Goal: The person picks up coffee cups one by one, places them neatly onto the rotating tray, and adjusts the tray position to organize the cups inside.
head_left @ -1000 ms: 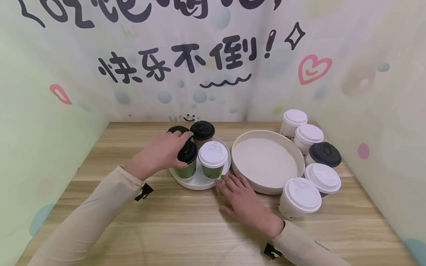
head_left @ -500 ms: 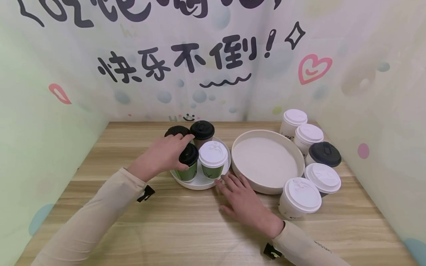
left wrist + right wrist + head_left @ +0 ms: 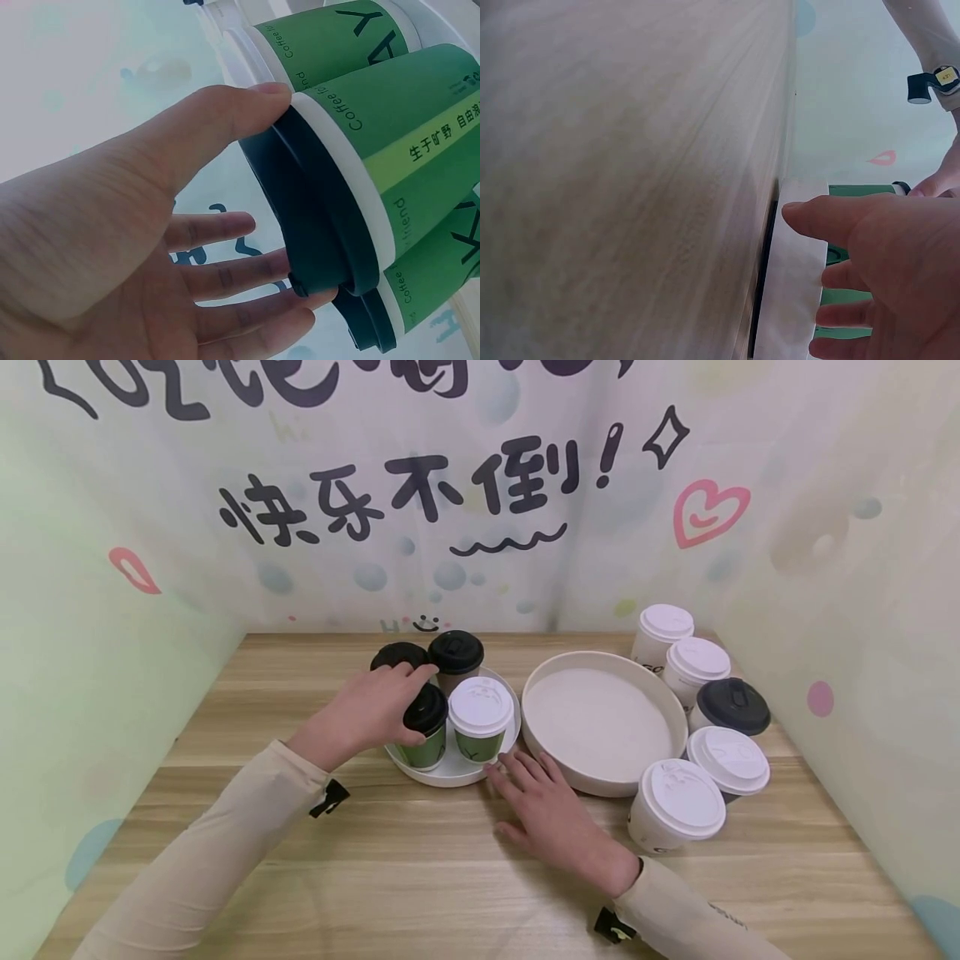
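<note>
My left hand (image 3: 367, 710) reaches over the white round tray (image 3: 442, 778) at centre left. It holds a green paper coffee cup (image 3: 425, 752) by its black lid, thumb on the near rim and fingers round the far side. In the left wrist view, the thumb presses the lid rim of that green cup (image 3: 420, 127). Another black-lidded cup (image 3: 397, 655) stands behind, partly hidden by the hand. A brown black-lidded cup (image 3: 456, 656) and a white-lidded green cup (image 3: 481, 718) share the tray. My right hand (image 3: 551, 818) lies with extended fingers touching the tray's front right edge.
A larger cream round tray (image 3: 606, 727) sits right of the white one. Several cups line its right side, among them a black-lidded cup (image 3: 731, 706) and a near white-lidded cup (image 3: 675, 810). A printed backdrop (image 3: 480, 585) closes off the table's rear.
From the first earlier frame, the held green cup shifted slightly right and nearer, while the black-lidded cup behind moved slightly left. Since half a second ago both stay put. The right hand is still.
</note>
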A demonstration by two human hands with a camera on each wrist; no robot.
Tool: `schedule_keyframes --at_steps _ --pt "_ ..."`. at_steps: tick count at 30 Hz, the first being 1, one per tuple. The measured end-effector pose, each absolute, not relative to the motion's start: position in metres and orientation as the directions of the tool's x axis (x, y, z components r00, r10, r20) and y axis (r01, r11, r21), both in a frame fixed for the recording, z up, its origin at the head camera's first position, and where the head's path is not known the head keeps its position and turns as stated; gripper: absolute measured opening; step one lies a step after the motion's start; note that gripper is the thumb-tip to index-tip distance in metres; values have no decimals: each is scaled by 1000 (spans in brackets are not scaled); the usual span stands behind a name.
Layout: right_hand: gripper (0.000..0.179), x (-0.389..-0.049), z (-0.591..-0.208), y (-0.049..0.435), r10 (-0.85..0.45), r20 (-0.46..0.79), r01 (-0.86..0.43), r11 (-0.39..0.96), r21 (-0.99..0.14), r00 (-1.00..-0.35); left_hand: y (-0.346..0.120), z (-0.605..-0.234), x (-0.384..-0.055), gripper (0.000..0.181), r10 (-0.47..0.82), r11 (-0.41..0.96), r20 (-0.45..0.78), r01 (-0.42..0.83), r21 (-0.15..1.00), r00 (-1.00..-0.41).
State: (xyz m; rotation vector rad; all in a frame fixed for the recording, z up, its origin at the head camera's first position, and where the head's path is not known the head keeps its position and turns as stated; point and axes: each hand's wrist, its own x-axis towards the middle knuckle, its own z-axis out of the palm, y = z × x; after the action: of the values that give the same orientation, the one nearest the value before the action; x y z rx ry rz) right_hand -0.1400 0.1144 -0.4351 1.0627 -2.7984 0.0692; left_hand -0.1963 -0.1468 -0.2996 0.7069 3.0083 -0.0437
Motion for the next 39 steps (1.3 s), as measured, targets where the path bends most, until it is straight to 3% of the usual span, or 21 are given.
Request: schedule_keyframes --at_steps 39 --pt "78 -140 -436 114 -657 169 -666 746 -1 -735 -147 -303 -192 94 454 890 -55 456 -29 -889"
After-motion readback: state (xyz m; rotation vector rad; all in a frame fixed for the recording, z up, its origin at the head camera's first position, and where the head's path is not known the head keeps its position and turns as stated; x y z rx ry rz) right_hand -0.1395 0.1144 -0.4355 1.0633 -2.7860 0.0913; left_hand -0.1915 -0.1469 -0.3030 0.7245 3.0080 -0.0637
